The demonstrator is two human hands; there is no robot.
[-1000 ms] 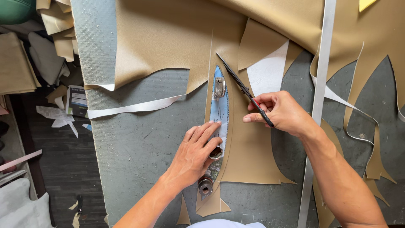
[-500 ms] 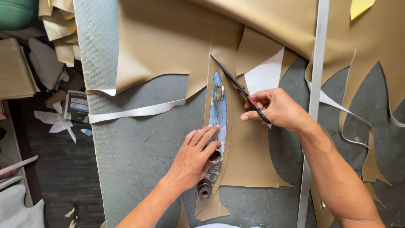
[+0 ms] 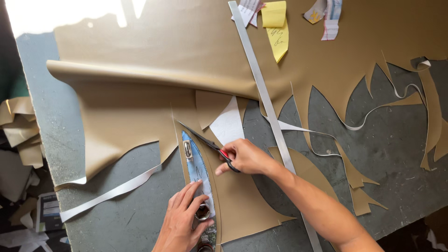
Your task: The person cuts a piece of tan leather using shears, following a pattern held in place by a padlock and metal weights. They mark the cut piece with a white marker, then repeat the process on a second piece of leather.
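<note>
Grey and scuffed, the cutting table carries a wide sheet of tan material spread across most of its top. Nearest you, your left hand lies flat with the fingers spread and nothing gripped, pressing down a long, pointed blue pattern piece; a small round metal weight sits on that pattern right under your thumb and forefinger, and a small oblong metal weight rests on it further up, beyond your fingertips. Just past that, your right hand is closed around the red-and-black handles of a pair of scissors, whose dark blades run away from your fingers up and to the left, their tips at the tan material just above the pattern's point. Beside your knuckles lies a white offcut. A long metal straightedge slants across the table behind your right wrist. Beyond your fingers, at the far edge, lie a yellow slip of paper and a few paper scraps.
</note>
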